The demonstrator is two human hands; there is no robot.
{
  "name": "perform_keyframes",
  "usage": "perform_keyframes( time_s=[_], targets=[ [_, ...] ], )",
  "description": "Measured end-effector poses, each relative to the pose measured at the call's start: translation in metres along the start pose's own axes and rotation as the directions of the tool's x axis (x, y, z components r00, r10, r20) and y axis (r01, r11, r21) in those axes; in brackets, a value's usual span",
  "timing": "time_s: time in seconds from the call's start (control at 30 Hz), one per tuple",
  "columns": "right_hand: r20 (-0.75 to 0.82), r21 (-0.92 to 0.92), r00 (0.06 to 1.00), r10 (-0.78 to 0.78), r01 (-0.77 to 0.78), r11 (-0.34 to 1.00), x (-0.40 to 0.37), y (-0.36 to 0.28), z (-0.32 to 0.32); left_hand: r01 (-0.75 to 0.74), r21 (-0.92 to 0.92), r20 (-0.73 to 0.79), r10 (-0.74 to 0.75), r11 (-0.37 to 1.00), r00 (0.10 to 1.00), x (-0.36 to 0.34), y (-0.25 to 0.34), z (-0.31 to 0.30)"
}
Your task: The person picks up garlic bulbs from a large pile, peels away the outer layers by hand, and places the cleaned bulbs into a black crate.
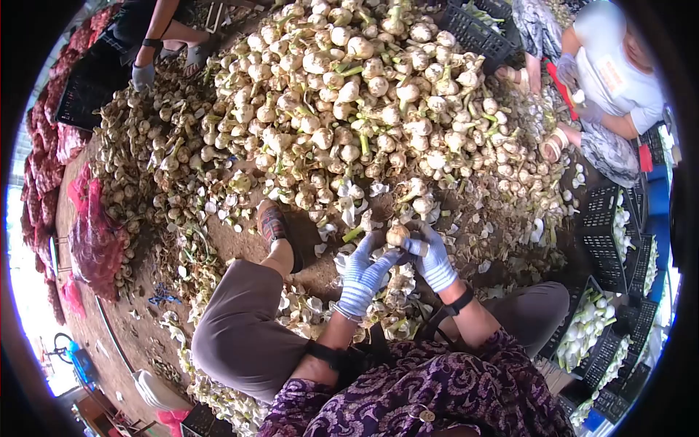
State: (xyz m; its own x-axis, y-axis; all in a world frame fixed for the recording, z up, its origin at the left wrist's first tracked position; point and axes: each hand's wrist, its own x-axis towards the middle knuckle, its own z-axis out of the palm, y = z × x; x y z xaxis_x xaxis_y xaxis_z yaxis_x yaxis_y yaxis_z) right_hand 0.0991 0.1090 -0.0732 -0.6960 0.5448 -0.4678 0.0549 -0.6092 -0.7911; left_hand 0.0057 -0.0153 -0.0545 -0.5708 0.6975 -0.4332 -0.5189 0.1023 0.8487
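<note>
Both my hands wear striped, dark-fingered gloves and meet in front of my lap. Between their fingertips is a brownish garlic bulb (pixel 397 234). My left hand (pixel 366 274) holds the bulb from the left, and my right hand (pixel 432 258) grips it from the right. Just beyond them lies the large garlic pile (pixel 349 109), its bulbs pale with bits of stem and dirt. Loose peeled skins (pixel 298 312) are scattered on the ground beneath and around my hands.
A person (pixel 611 73) at the upper right holds a red-handled tool. Another person's gloved hand (pixel 143 77) is at the upper left. Black crates (pixel 603 237) with white bulbs line the right. Pink-red mesh bags (pixel 98 247) lie left. My bent knees flank my hands.
</note>
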Motion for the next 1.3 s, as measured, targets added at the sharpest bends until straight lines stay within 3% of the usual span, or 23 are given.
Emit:
perform_keyframes(
  time_s=[0.03,0.1,0.17,0.23,0.27,0.3,0.33,0.37,0.43,0.47,0.5,0.57,0.73,0.83,0.9,0.97,1.03,1.1,1.17,1.23,1.3],
  targets=[
    [0.073,-0.082,0.993,-0.088,0.094,0.992,-0.007,0.0,-0.003,-0.01,0.002,0.009,0.01,1.0,1.0,-0.001,0.003,0.003],
    [0.068,-0.206,0.977,-0.201,0.211,0.956,-0.021,-0.007,0.003,0.061,-0.173,0.049,-0.053,0.983,0.997,-0.005,0.009,0.01],
    [0.064,-0.281,0.976,-0.208,0.218,0.935,-0.039,-0.029,0.007,0.052,-0.152,0.098,-0.038,0.987,0.995,-0.007,0.014,0.009],
    [0.129,-0.353,0.99,-0.053,0.096,0.931,-0.05,-0.054,0.007,-0.027,-0.009,0.117,0.028,1.0,0.993,-0.008,0.007,0.009],
    [0.172,-0.316,0.98,-0.099,0.15,0.937,-0.05,-0.055,-0.004,-0.032,-0.006,0.13,0.032,0.999,0.991,-0.012,0.015,0.013],
    [0.09,-0.238,0.996,-0.006,0.028,0.971,-0.056,-0.064,0.001,-0.071,0.165,0.128,0.05,0.984,0.991,-0.019,0.027,0.018],
    [0.05,-0.264,0.999,0.001,0.013,0.964,-0.058,-0.067,-0.001,-0.111,0.33,0.128,0.072,0.937,0.989,-0.023,0.034,0.023],
    [0.012,-0.291,1.0,0.009,-0.005,0.957,-0.06,-0.07,-0.002,-0.118,0.328,0.138,0.076,0.937,0.987,-0.023,0.033,0.025],
    [0.116,-0.414,0.988,-0.105,0.144,0.899,-0.067,-0.075,0.009,-0.417,0.621,0.214,0.369,0.663,0.904,-0.023,0.028,0.027],
    [0.125,-0.413,0.98,-0.156,0.194,0.89,-0.064,-0.07,0.012,-0.512,0.649,0.256,0.472,0.563,0.844,-0.026,0.03,0.03],
    [0.127,-0.413,0.979,-0.16,0.199,0.889,-0.065,-0.07,0.011,-0.515,0.649,0.258,0.475,0.56,0.841,-0.029,0.033,0.031],
    [0.086,-0.217,0.995,0.039,-0.02,0.976,-0.069,-0.075,0.013,-0.474,0.592,0.26,0.403,0.651,0.878,-0.035,0.039,0.033],
    [0.15,-0.098,0.988,0.032,-0.017,0.995,-0.065,-0.064,-0.003,-0.474,0.51,0.237,0.413,0.718,0.88,-0.032,0.03,0.026],
    [0.21,-0.008,0.978,0.009,-0.007,1.0,-0.067,-0.067,-0.006,-0.387,0.488,0.196,0.334,0.783,0.922,-0.036,0.04,0.027],
    [0.244,0.112,0.968,0.052,-0.081,0.99,-0.07,-0.073,-0.005,-0.169,0.128,0.168,0.146,0.977,0.975,-0.042,0.055,0.031],
    [0.293,0.181,0.956,0.005,-0.06,0.982,-0.068,-0.072,-0.007,-0.14,0.13,0.188,0.114,0.982,0.976,-0.039,0.054,0.029],
    [0.163,-0.175,0.986,0.043,-0.014,0.984,-0.069,-0.081,0.006,-0.338,0.343,0.177,0.293,0.877,0.94,-0.031,0.041,0.027],
    [0.052,-0.226,0.999,0.016,-0.004,0.974,-0.077,-0.087,0.019,-0.526,0.708,0.301,0.473,0.47,0.828,-0.036,0.054,0.03],
    [-0.02,-0.522,0.995,-0.101,0.076,0.85,-0.072,-0.076,0.01,-0.541,0.802,0.38,0.483,0.253,0.789,-0.043,0.058,0.036],
    [-0.023,-0.341,0.999,-0.048,0.038,0.939,-0.068,-0.067,0.005,-0.59,0.779,0.416,0.53,0.212,0.739,-0.041,0.054,0.04],
    [0.026,-0.104,0.995,0.093,-0.09,0.99,-0.071,-0.071,0.0,-0.657,0.678,0.408,0.574,0.331,0.71,-0.039,0.061,0.042]
  ],
)
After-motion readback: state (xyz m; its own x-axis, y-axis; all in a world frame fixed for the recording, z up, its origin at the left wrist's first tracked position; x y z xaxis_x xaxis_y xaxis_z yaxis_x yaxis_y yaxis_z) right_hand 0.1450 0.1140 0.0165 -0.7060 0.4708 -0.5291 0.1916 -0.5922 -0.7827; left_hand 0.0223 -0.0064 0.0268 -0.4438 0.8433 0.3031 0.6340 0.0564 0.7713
